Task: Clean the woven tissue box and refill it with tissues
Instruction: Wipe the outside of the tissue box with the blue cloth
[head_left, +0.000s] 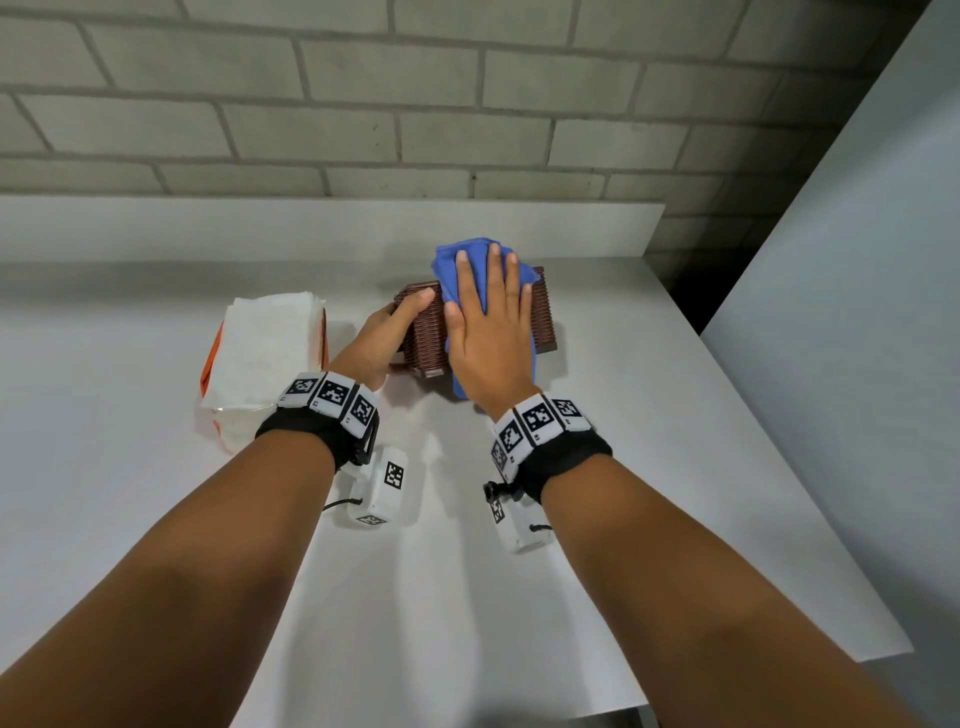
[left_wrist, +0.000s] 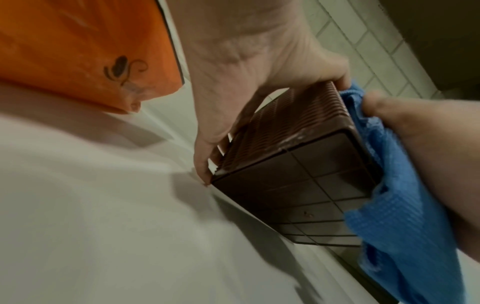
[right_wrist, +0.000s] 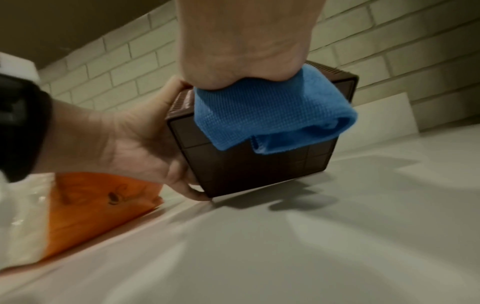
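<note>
The brown woven tissue box (head_left: 426, 332) (left_wrist: 291, 156) (right_wrist: 259, 164) is tilted on the white table, its gridded bottom facing me. My left hand (head_left: 387, 332) (left_wrist: 233, 92) (right_wrist: 135, 139) grips its left side, thumb on top and fingers at the lower corner. My right hand (head_left: 488, 322) (left_wrist: 420, 148) (right_wrist: 244, 45) lies flat with straight fingers, pressing a blue cloth (head_left: 467, 270) (left_wrist: 389, 205) (right_wrist: 267, 115) onto the box's upper side. The cloth hangs over the box's near edge. A pack of white tissues (head_left: 260, 358) in orange and clear wrap (left_wrist: 85, 51) (right_wrist: 85, 209) lies left of the box.
The white table (head_left: 467, 545) stands against a grey brick wall (head_left: 467, 93), with a low white ledge (head_left: 311, 228) along the back. A pale panel (head_left: 857, 260) rises at the right. The table's right edge runs diagonally near the box.
</note>
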